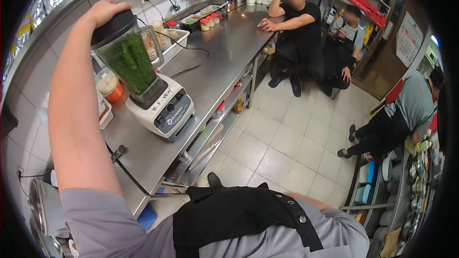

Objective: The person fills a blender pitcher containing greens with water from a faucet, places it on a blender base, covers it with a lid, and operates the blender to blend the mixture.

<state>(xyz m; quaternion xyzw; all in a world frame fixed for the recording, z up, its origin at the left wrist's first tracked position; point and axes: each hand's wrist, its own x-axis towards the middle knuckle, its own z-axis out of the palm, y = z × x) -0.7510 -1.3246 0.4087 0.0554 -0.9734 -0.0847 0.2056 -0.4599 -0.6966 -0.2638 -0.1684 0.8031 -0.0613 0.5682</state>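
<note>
Steel worktop [229, 48] carries the blender [160, 107], upright near its edge. My left grip [106, 12] lies over the lid [114, 27], whether clamped I can't tell; my right grip is unseen. Holding greens [134, 62], the stiff jug [109, 59] should feel heavy, perhaps slick; I'd hold its side handle [157, 44].

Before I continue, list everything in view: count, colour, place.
Round blender lid: one, black, on pitcher
Tapered plastic pitcher: one, clear, green contents, on base
Boxy blender base: one, white and grey, on counter
Long steel counter: one, silver, left
Perforated plastic baskets: two, white, on counter
Round lidded jars: at least three, red lids, on counter
Square floor tiles: many, pale, right
Shelved dishes: many, mixed, right
Other people: three, black or grey clothes, background
Own apron: one, black, bottom
Left hand: one, bare, on lid
Right hand: not in view
</note>
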